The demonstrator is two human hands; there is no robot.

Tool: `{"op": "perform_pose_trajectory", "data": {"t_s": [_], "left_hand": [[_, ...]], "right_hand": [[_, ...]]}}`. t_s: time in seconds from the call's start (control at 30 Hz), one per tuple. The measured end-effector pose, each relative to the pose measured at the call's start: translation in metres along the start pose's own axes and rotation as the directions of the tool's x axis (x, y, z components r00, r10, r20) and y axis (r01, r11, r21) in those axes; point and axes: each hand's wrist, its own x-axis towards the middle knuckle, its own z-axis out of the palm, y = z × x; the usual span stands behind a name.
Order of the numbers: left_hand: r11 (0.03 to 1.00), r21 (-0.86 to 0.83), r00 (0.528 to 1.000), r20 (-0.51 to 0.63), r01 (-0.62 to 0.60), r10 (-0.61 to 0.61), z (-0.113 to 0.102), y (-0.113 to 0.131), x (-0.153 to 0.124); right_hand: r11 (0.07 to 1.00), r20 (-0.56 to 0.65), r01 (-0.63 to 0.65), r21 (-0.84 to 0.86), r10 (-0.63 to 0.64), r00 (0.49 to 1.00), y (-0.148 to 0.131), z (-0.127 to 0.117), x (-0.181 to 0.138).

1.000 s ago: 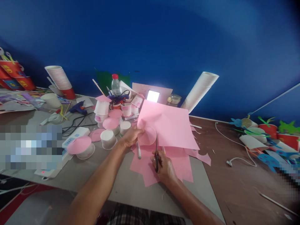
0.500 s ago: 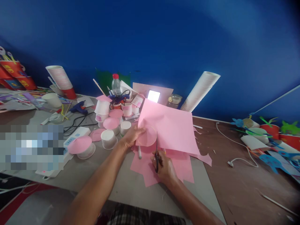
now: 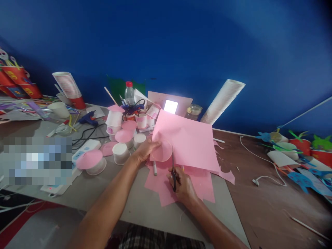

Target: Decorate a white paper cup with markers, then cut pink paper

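Observation:
My left hand grips the near left edge of a large pink paper sheet, held tilted above the table. A partly cut round piece hangs at that edge, next to my fingers. My right hand is closed on the handles of dark scissors, whose blades point up into the sheet beside the round piece. More pink sheets and offcuts lie flat under both hands. A pen lies on them just below my left hand.
Several white paper cups, some topped with pink discs, stand left of my hands. A blue glue gun, a power strip, a water bottle and a lit phone sit behind. Cup stacks lean at the back; craft pieces lie right.
Hands, sheet and scissors stay almost where they were. The scissors sit slightly further along the round cut; the view has shifted a little.

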Motion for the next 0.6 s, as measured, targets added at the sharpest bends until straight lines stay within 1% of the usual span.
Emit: {"op": "perform_pose_trajectory", "data": {"t_s": [0.13,0.3,0.47,0.6], "left_hand": [[1.0,0.025,1.0,0.027,0.001,-0.002,-0.005,0.0,0.002],[0.999,0.038,0.999,0.036,0.008,-0.01,-0.008,0.0,0.004],[0.997,0.074,0.999,0.043,0.009,-0.012,-0.01,-0.001,0.004],[0.996,0.091,0.998,0.069,0.006,-0.012,-0.012,-0.003,0.005]], "right_hand": [[1.0,0.019,0.0,-0.025,0.001,1.0,-0.002,-0.002,-0.001],[1.0,0.042,-0.016,-0.007,0.016,0.999,-0.004,-0.002,-0.002],[0.992,0.052,-0.087,0.089,0.083,0.995,-0.007,0.001,-0.002],[0.985,0.051,-0.103,0.142,0.097,0.994,-0.009,0.001,-0.001]]}}
